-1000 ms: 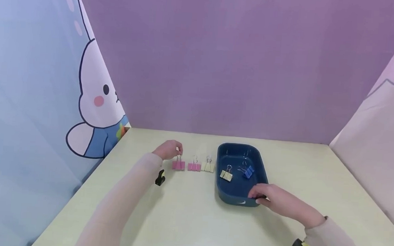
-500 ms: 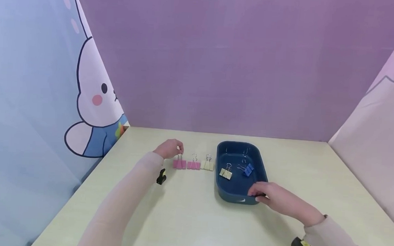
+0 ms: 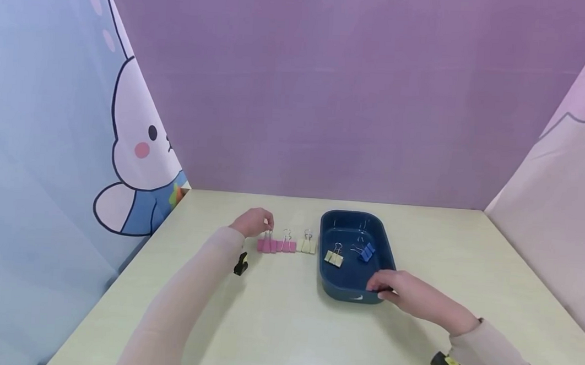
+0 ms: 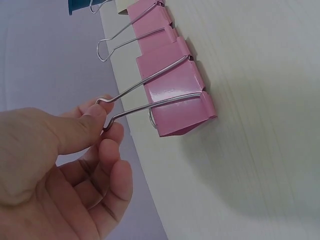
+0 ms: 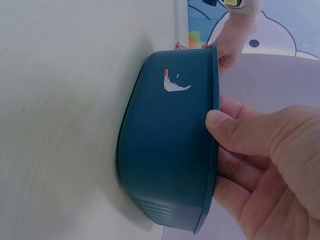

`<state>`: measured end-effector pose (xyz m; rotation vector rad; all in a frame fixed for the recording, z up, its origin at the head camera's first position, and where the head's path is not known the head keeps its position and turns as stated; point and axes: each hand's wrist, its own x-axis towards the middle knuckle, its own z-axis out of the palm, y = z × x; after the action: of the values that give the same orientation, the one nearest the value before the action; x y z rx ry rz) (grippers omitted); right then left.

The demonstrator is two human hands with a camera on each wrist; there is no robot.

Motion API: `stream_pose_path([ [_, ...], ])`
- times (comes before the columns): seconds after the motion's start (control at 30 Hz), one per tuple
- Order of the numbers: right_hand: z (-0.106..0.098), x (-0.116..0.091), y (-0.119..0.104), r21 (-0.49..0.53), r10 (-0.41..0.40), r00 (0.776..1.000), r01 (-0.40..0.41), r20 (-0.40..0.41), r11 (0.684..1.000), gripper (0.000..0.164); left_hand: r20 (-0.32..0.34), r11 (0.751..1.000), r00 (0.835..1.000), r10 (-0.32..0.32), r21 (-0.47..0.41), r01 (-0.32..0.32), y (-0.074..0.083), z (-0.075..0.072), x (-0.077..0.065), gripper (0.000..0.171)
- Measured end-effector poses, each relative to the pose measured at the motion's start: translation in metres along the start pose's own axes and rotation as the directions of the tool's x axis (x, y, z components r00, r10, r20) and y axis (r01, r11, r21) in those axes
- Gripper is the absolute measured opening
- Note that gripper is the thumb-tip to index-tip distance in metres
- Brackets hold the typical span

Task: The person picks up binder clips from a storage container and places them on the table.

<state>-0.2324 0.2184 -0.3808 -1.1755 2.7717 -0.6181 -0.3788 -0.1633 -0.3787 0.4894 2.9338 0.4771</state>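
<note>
My left hand [image 4: 75, 160] pinches the wire handle of a pink binder clip [image 4: 172, 85] between thumb and fingers. That clip stands at the left end of a row on the table, right against a second pink binder clip [image 3: 286, 246]. Beside the second one is a cream binder clip [image 3: 306, 246]. My right hand [image 3: 398, 290] grips the near right rim of a dark blue tray [image 5: 165, 135], thumb outside and fingers inside. In the tray lie a cream binder clip [image 3: 334, 258] and a blue binder clip [image 3: 366, 252].
The pale table [image 3: 275, 325] runs back to a purple backdrop [image 3: 327, 96]. A printed cloth with a rabbit [image 3: 141, 125] hangs on the left, and a pale cloth [image 3: 565, 191] on the right.
My left hand has moved the leftmost pink binder clip to the right, closing the gap to the second pink one. My right hand keeps its grip on the tray.
</note>
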Motion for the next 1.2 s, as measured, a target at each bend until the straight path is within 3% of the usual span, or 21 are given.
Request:
stream_pose_path([
  [0.27, 0.0, 0.0, -0.001, 0.001, 0.009, 1.0, -0.009, 0.006, 1.0, 0.018, -0.004, 1.0, 1.0, -0.019, 0.013, 0.019, 0.004, -0.001, 0.0, 0.012],
  [0.67, -0.002, 0.001, 0.003, -0.013, -0.003, 1.0, 0.003, -0.01, 1.0, 0.019, -0.032, 0.999, 0.999, -0.04, -0.009, 0.039, -0.003, 0.001, 0.005, 0.013],
  [0.93, -0.001, 0.0, 0.003, -0.016, -0.013, 1.0, 0.013, -0.014, 1.0, 0.02, -0.002, 0.999, 0.999, -0.049, -0.009, 0.049, -0.005, 0.003, 0.006, 0.017],
  [1.2, 0.002, 0.001, 0.004, 0.006, 0.011, 1.0, -0.011, 0.013, 1.0, 0.019, -0.027, 0.999, 0.999, -0.04, -0.036, 0.039, 0.008, -0.014, 0.006, 0.021],
])
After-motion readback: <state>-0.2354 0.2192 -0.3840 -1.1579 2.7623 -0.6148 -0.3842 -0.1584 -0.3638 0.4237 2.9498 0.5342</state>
